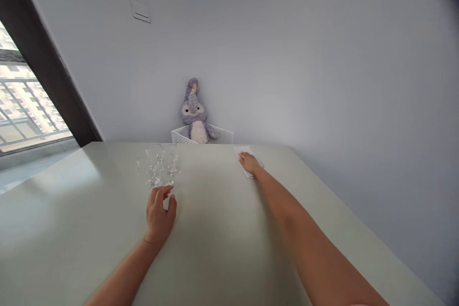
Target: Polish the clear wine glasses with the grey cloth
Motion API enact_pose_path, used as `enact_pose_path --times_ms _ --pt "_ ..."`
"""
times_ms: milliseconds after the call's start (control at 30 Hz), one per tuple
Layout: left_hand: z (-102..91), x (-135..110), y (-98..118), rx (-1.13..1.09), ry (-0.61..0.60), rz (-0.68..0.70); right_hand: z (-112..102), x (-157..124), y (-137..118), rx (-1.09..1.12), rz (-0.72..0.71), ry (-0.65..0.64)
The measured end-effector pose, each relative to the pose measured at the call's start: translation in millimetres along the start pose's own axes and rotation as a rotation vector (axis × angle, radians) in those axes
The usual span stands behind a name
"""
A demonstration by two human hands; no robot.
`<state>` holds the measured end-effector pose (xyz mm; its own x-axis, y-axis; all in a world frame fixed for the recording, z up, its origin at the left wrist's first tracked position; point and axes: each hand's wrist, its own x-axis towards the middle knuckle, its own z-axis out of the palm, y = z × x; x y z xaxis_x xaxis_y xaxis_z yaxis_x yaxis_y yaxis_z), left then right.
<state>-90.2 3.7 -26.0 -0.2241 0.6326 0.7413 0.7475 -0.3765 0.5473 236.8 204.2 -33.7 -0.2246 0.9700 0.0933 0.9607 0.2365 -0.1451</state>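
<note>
On the pale green table top [211,229], a loose cluster of clear, shiny, curved pieces [159,169] lies left of the middle; I cannot tell whether they are glass or plastic. My left hand [161,210] is just in front of the cluster, with bent fingers and the thumb held apart from them. Its fingertips are close to the nearest pieces, and I see nothing gripped between them. Near the far right part of the table, my right hand [250,163] rests flat, palm down, on a white sheet [248,172], paper or thin cloth. The hand covers the sheet's middle.
A grey-purple plush toy [194,117] sits in a white perforated basket [224,136] beyond the table's far edge. The wall [304,57] runs behind and along the right side, with a switch [141,11] at upper left. A dark-framed window [28,95] is at left.
</note>
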Motion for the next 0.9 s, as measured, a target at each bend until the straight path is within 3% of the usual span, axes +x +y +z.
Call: enact_pose_path --times_ms 200,300,367,467,600,767,900 --pt "1.1 -2.1 2.2 0.017 -0.036 -0.019 -22.1 -66.1 124.6 -0.079 0.331 0.051" --pt "2.6 -2.7 7.5 0.017 -0.052 -0.028 -26.1 -104.0 153.5 -0.103 0.413 0.066" --pt "3.8 -1.8 12.7 0.012 -0.055 -0.036 -24.9 -123.7 155.7 -0.115 0.421 0.065" --pt "5.4 -0.6 21.6 -0.005 -0.058 -0.053 -20.2 -145.3 137.0 -0.124 0.372 0.052" --pt "7.7 -2.4 28.7 -0.029 -0.106 -0.117 -13.6 -165.6 85.0 -0.117 0.231 0.033" --pt "10.9 -5.3 21.5 -0.040 -0.126 -0.157 -4.8 -177.2 -7.1 -0.042 -0.089 0.016" --pt "11.1 -5.8 13.0 -0.082 -0.222 -0.190 -1.3 -185.8 -89.7 0.062 -0.354 -0.037"
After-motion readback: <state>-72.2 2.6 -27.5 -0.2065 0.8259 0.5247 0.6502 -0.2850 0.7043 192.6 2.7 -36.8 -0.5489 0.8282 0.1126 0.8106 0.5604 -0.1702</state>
